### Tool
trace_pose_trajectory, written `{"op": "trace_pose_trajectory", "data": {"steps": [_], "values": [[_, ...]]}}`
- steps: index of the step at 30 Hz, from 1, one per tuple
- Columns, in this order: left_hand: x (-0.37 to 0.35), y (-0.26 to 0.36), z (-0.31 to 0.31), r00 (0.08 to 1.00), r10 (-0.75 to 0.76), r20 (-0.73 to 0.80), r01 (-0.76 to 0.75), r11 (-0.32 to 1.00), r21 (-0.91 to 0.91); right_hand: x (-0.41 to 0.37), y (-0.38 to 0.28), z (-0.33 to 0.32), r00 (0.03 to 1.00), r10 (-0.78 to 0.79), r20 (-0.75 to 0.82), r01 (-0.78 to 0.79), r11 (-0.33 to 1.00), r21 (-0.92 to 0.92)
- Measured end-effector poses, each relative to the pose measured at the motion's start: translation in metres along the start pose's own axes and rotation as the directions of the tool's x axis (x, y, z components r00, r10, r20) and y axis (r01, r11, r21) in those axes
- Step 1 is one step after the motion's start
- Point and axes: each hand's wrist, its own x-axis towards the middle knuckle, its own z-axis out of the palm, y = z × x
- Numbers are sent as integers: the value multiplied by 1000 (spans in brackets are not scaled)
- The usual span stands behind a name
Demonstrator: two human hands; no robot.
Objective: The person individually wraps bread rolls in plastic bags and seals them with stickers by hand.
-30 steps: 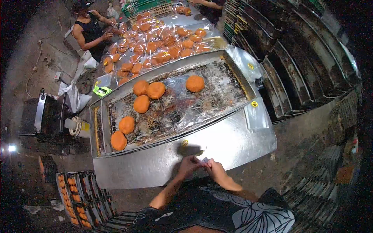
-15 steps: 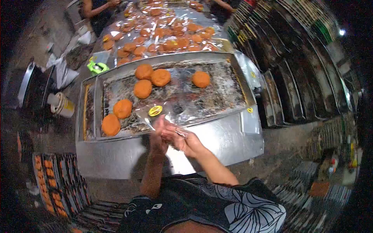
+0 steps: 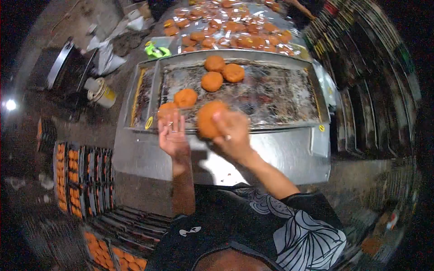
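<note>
My right hand (image 3: 233, 132) is closed around a round orange-brown bun (image 3: 210, 119), raised over the front edge of the tray. My left hand (image 3: 174, 135) is palm up with its fingers spread, left of that bun and apart from it. Beside its fingers shows a yellow oval label (image 3: 148, 122), apparently on a clear plastic bag whose outline I cannot make out. Several more buns (image 3: 212, 81) lie in the worn metal tray (image 3: 271, 123); one (image 3: 167, 109) is partly hidden behind my left fingers.
Behind the tray, many wrapped buns (image 3: 239, 41) cover the table. A bright green object (image 3: 157, 50) sits at the tray's back left. A white bucket (image 3: 105, 95) stands left; racks of trays (image 3: 74, 180) flank both sides. Another person's arm (image 3: 302, 9) shows at the back.
My hands, together at the clear bag before, are now apart. My right hand has taken the bun from the tray's right side. The yellow label is now left of my left hand. The view has shifted.
</note>
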Motion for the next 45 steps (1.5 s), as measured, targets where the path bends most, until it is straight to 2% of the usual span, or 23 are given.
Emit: {"op": "trace_pose_trajectory", "data": {"steps": [1, 5, 9, 12, 14, 16, 22, 24, 25, 26, 28, 30, 32, 33, 34, 35, 37, 38, 39, 40, 42, 44, 45], "values": [[-6, -16, -5, 979, -15, 205, -7, 995, 103, 2, -14, 2, 999, 46, 9, -46, 999, -28], [-38, -39, 38, 963, -226, 146, 200, 964, 176, -32, -20, -16, 970, 242, 40, -234, 962, -141], [-73, -68, 35, 801, -529, 279, 430, 834, 346, -44, -23, -30, 921, 373, -113, -384, 919, -93], [-77, -65, 43, 667, -733, 135, 668, 668, 326, -49, -15, -35, 919, 330, -215, -355, 931, -88], [-72, -70, 45, 721, -690, 64, 604, 671, 430, -72, -12, -37, 931, 311, -189, -345, 921, -180], [-79, -68, 61, 606, -795, -22, 738, 553, 387, -83, -13, -44, 933, 354, -63, -358, 930, -79], [-110, -101, 35, 794, -607, 30, 543, 731, 413, -48, 3, -42, 819, 535, -208, -544, 839, 16], [-100, -89, 36, 674, -736, -65, 723, 639, 262, -64, -3, -43, 795, 603, -62, -591, 794, 142], [-77, -90, -9, 288, -937, 199, 957, 276, -83, -79, -1, -40, 766, 624, -157, -612, 782, 118], [-86, -92, -8, 291, -932, 217, 957, 282, -72, -88, 8, -42, 733, 633, -251, -632, 769, 94], [-122, -105, -7, 670, -741, 47, 610, 585, 533, -81, 50, -54, 512, 821, 253, -851, 444, 280], [-126, -119, -37, 653, -750, 107, 23, 161, 987, -42, 107, -74, 736, 675, 36, -673, 727, 135], [-132, -157, -78, 456, -659, 598, -631, 235, 739, 37, 101, -103, 701, 714, 7, -705, 690, 166], [-135, -164, -83, 402, -635, 660, -747, 189, 638, 40, 99, -99, 708, 706, 1, -698, 699, 156], [-122, -188, -131, 332, -590, 736, -807, 227, 546, 39, 100, -90, 850, 511, -126, -502, 859, 98], [-119, -190, -145, 319, -652, 688, -781, 231, 581, 36, 104, -82, 932, 274, -238, -279, 960, 15], [-99, -201, -170, 173, -596, 784, -877, 269, 398, -42, 83, -84, 907, 409, 98, -417, 844, 336], [-90, -195, -169, 97, -617, 781, -874, 322, 363, -81, 59, -102, 613, 615, 496, -784, 552, 284], [-90, -183, -153, 226, -665, 711, -745, 352, 566, -133, 46, -96, 240, 682, 691, -962, 74, 261], [-92, -168, -131, 333, -714, 615, -572, 366, 734, -192, 51, -85, 482, 546, 685, -865, 420, 274], [-95, -156, -106, 496, -712, 497, -538, 197, 820, -206, 35, -95, 444, 451, 775, -857, 466, 220], [-109, -154, -85, 414, -894, 172, -7, 186, 983, -197, 41, -83, 313, 642, 700, -892, 451, -15], [-124, -150, -64, 476, -831, 287, -159, 240, 958, -200, 45, -79, 482, 636, 603, -861, 471, 191]]}}
